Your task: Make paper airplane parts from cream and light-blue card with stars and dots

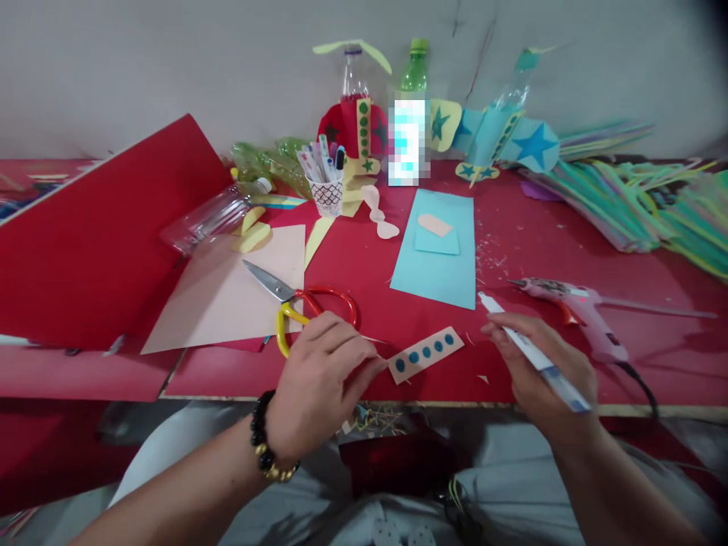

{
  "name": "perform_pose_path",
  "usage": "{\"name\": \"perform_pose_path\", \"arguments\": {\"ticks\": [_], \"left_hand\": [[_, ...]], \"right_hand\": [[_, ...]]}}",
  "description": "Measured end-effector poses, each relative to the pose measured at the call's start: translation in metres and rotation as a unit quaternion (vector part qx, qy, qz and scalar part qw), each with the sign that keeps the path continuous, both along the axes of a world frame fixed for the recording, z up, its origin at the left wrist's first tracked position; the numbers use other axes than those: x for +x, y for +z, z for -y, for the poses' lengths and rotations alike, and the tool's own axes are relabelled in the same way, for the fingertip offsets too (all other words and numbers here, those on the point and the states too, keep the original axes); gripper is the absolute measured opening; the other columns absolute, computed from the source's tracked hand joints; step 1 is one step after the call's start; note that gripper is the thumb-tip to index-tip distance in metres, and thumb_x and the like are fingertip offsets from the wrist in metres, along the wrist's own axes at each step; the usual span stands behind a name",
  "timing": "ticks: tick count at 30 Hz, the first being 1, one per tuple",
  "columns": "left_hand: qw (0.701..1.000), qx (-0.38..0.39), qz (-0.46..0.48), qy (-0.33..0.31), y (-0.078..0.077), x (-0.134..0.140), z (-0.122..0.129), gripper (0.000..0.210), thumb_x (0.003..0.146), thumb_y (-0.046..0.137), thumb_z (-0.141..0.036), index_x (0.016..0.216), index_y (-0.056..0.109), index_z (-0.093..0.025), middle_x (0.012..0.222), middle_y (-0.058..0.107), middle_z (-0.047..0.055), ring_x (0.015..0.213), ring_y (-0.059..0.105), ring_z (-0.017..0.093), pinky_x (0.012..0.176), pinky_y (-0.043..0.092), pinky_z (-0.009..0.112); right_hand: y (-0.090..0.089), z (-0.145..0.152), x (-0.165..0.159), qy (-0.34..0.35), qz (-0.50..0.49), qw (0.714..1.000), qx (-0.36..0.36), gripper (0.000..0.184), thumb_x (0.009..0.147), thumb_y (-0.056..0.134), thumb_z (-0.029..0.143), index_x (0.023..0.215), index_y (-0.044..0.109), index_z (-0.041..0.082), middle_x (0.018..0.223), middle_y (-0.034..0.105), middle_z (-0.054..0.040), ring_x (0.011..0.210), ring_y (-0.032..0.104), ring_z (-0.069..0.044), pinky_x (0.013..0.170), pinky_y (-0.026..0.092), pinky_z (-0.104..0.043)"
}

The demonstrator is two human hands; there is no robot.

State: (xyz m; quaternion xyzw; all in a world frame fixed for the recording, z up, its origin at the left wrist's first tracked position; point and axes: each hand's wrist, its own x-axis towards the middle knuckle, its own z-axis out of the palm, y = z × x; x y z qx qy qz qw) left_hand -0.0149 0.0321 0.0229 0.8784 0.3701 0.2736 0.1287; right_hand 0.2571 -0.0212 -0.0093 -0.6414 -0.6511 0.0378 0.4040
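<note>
A pale pink paper strip (pixel 425 355) with a row of several dark blue dots lies near the table's front edge. My left hand (pixel 327 379) is closed, with thumb and forefinger pinching the strip's left end. In my right hand (pixel 543 371) is a white marker (pixel 526 350), its tip uncapped and pointing up and left, a little right of the strip. Large scissors (pixel 284 292) with red and yellow handles lie half spread just beyond my left hand. They rest partly on a sheet of pale pink paper (pixel 221 303).
A pink glue gun (pixel 597 322) with its cord lies at the right. Light blue paper (pixel 435 277) lies mid-table, and a cup of markers (pixel 327 199) stands behind. Decorated bottles (pixel 353 87) line the wall. Red board (pixel 102 243) fills the left; colourful sticks (pixel 631 212) are heaped right.
</note>
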Motion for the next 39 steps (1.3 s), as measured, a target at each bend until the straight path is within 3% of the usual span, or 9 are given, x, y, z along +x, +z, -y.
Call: {"name": "perform_pose_path", "arguments": {"ticks": [4, 7, 16, 20, 23, 27, 31, 39], "left_hand": [[0.996, -0.043, -0.074, -0.013, -0.012, 0.011, 0.005, 0.022, 0.088, 0.056, -0.039, 0.091, 0.063, -0.018, 0.088, 0.063, 0.004, 0.086, 0.05, 0.02, 0.083, 0.04, 0.037], [0.995, -0.05, -0.085, 0.006, -0.015, 0.017, 0.009, 0.035, 0.081, 0.062, -0.048, 0.098, 0.063, -0.018, 0.096, 0.062, 0.006, 0.094, 0.05, 0.022, 0.088, 0.04, 0.041], [0.995, -0.056, -0.063, 0.05, -0.018, 0.024, 0.024, 0.041, 0.076, 0.068, -0.046, 0.105, 0.062, -0.018, 0.103, 0.059, 0.006, 0.101, 0.05, 0.022, 0.09, 0.042, 0.04], [0.996, -0.047, -0.065, 0.042, -0.012, 0.029, 0.019, 0.033, 0.087, 0.057, -0.04, 0.111, 0.06, -0.017, 0.105, 0.061, 0.007, 0.101, 0.052, 0.02, 0.092, 0.042, 0.038], [0.996, -0.034, -0.077, 0.009, -0.004, 0.048, 0.002, 0.029, 0.09, 0.052, -0.03, 0.115, 0.058, -0.016, 0.108, 0.062, 0.006, 0.102, 0.052, 0.019, 0.095, 0.04, 0.036], [0.972, -0.029, -0.184, -0.14, 0.007, 0.089, -0.03, 0.033, 0.09, 0.049, -0.021, 0.121, 0.057, -0.017, 0.11, 0.062, 0.008, 0.105, 0.053, 0.02, 0.096, 0.037, 0.035], [0.934, -0.065, -0.268, -0.225, 0.016, 0.121, -0.054, 0.026, 0.082, 0.057, -0.017, 0.106, 0.066, -0.019, 0.105, 0.062, 0.009, 0.1, 0.055, 0.023, 0.082, 0.042, 0.031], [0.909, -0.17, -0.288, -0.249, 0.024, 0.143, -0.065, 0.009, 0.063, 0.066, -0.006, 0.064, 0.066, -0.015, 0.082, 0.064, 0.007, 0.078, 0.056, 0.019, 0.062, 0.038, 0.026]], "right_hand": [[-0.008, -0.002, 0.026, 0.057, 0.095, 0.994, -0.008, 0.033, 0.084, 0.053, 0.015, 0.116, 0.059, 0.019, 0.104, 0.065, -0.0106, 0.096, 0.062, -0.026, 0.084, 0.048, -0.04], [-0.014, -0.004, 0.039, 0.053, 0.155, 0.986, -0.014, 0.036, 0.085, 0.043, 0.01, 0.118, 0.058, 0.016, 0.103, 0.065, -0.013, 0.098, 0.06, -0.029, 0.082, 0.049, -0.043], [-0.021, -0.008, 0.046, 0.049, 0.174, 0.983, 0.029, 0.037, 0.083, 0.041, 0.006, 0.111, 0.061, 0.018, 0.099, 0.066, -0.0102, 0.094, 0.059, -0.026, 0.079, 0.05, -0.04], [-0.023, -0.01, 0.049, 0.027, 0.219, 0.975, 0.018, 0.038, 0.082, 0.042, 0.005, 0.11, 0.064, 0.017, 0.09, 0.064, -0.01, 0.088, 0.057, -0.026, 0.078, 0.048, -0.039], [-0.023, -0.012, 0.049, 0.027, 0.242, 0.97, 0.008, 0.039, 0.081, 0.042, 0.004, 0.11, 0.065, 0.015, 0.084, 0.061, -0.0105, 0.085, 0.054, -0.026, 0.077, 0.047, -0.039], [-0.022, -0.013, 0.048, 0.033, 0.253, 0.967, 0.008, 0.037, 0.084, 0.042, 0.006, 0.109, 0.067, 0.016, 0.079, 0.058, -0.01, 0.082, 0.052, -0.025, 0.076, 0.045, -0.037], [-0.021, -0.012, 0.048, 0.036, 0.251, 0.967, 0.012, 0.038, 0.083, 0.042, 0.005, 0.11, 0.067, 0.014, 0.078, 0.057, -0.0096, 0.08, 0.051, -0.024, 0.076, 0.044, -0.036], [-0.023, -0.012, 0.047, 0.036, 0.199, 0.979, 0.028, 0.037, 0.083, 0.042, 0.006, 0.112, 0.066, 0.01, 0.077, 0.057, -0.0103, 0.078, 0.049, -0.024, 0.077, 0.045, -0.038]]}}
